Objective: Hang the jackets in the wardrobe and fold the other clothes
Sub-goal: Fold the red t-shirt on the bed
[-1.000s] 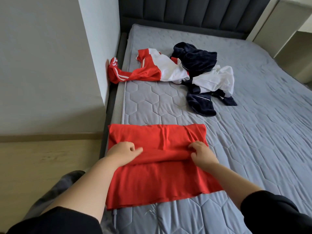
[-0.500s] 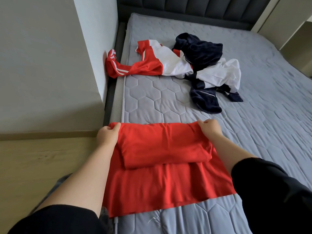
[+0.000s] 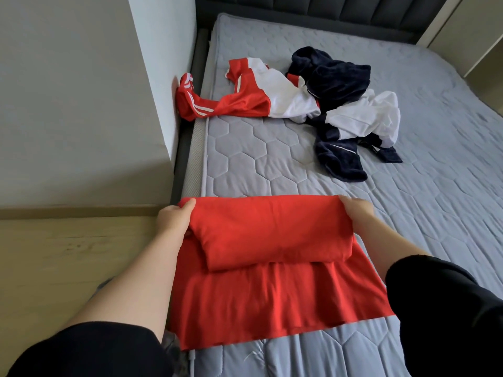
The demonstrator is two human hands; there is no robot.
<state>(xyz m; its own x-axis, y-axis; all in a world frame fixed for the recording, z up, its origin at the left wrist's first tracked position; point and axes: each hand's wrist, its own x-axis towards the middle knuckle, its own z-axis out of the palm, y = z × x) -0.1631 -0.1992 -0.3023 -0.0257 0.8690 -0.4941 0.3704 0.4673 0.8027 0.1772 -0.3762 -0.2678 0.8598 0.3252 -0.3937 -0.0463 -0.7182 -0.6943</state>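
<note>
Garment (image 3: 272,295), plain bright red, spread flat at the near left corner of the mattress (image 3: 272,164), long axis running left to right along the near edge, far part doubled over into a thick band, pinched at that band's far corners by left hand (image 3: 174,221) and right hand (image 3: 356,213).

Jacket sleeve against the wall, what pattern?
Shiny red jacket sleeve: red with white stripes; head view.
</note>
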